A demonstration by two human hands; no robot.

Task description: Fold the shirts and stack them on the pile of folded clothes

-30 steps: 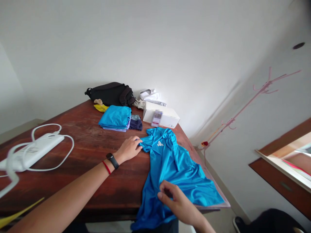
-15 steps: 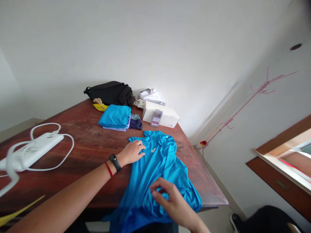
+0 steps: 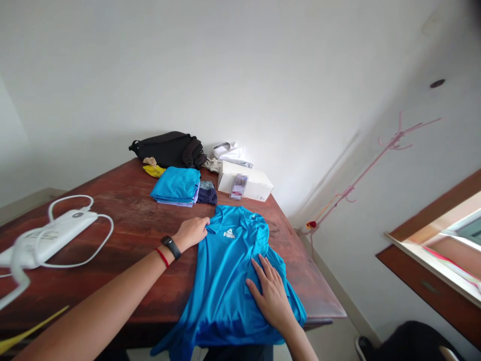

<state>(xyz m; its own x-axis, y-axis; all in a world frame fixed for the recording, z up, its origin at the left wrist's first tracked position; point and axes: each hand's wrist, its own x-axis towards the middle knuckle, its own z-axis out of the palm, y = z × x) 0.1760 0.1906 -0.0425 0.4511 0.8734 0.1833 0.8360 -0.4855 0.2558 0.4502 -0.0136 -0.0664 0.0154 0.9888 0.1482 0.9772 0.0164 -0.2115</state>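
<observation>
A blue T-shirt (image 3: 225, 276) with a small white logo lies on the wooden table (image 3: 146, 250), its collar away from me and its hem hanging over the near edge. At the shirt's left sleeve, my left hand (image 3: 192, 233) is closed, pinching the fabric with thumb and fingers. My right hand (image 3: 271, 291) rests flat on the right side of the shirt, fingers spread over folded cloth. On the left wrist are a black band and a red string.
Folded clothes (image 3: 175, 185), a dark rolled garment (image 3: 207, 193) and a white box (image 3: 246, 181) stand farther back. A black bag (image 3: 169, 149) lies behind them. On the left is a white power strip (image 3: 48, 235) with a looped cable. A pink coat rack (image 3: 356, 183) stands right.
My left hand has shifted left and pinched the sleeve edge, which is now drawn straighter. My right hand has moved forward from above the lower shirt and flattened onto its right side.
</observation>
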